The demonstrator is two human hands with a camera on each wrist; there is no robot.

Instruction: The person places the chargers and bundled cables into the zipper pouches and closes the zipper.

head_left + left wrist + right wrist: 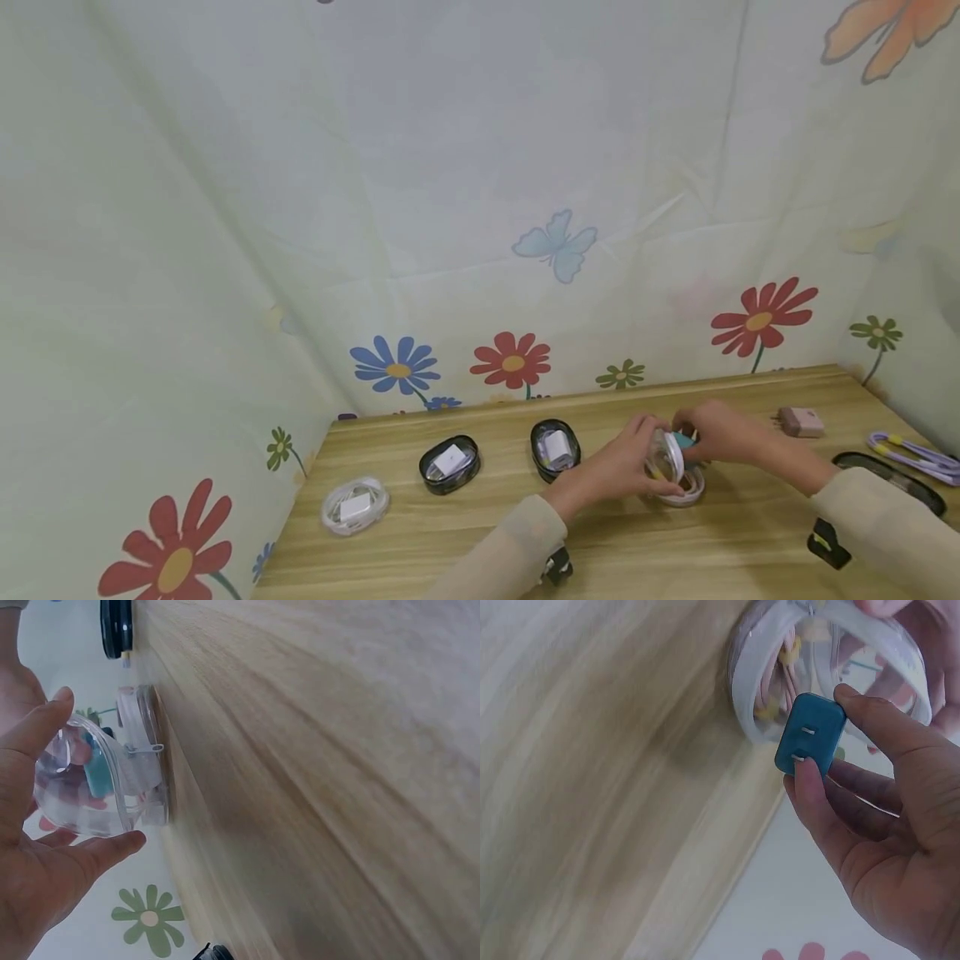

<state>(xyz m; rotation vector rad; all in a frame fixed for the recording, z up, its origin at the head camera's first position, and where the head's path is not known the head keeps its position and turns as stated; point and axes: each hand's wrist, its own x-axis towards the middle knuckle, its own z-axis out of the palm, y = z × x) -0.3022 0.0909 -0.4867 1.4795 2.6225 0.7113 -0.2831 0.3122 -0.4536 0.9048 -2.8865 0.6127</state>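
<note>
A clear zip case (666, 457) with a white rim stands with its lid raised on the wooden table. My left hand (618, 462) holds the lid, thumb on one edge and fingers on the other; the left wrist view shows the see-through lid (79, 806) in that grip. Inside the case lies a pink cable (772, 682) with yellow ties. My right hand (723, 433) pinches a teal charger plug (812, 724) by its edges at the case's opening. The plug's two metal prongs face the right wrist camera.
On the left lie a clear case (356, 507) and two black-rimmed cases (450, 464), each with a white charger. To the right are a pink charger plug (801, 422), a purple cable (911, 457) and a black-rimmed case (888, 483), partly behind my right sleeve.
</note>
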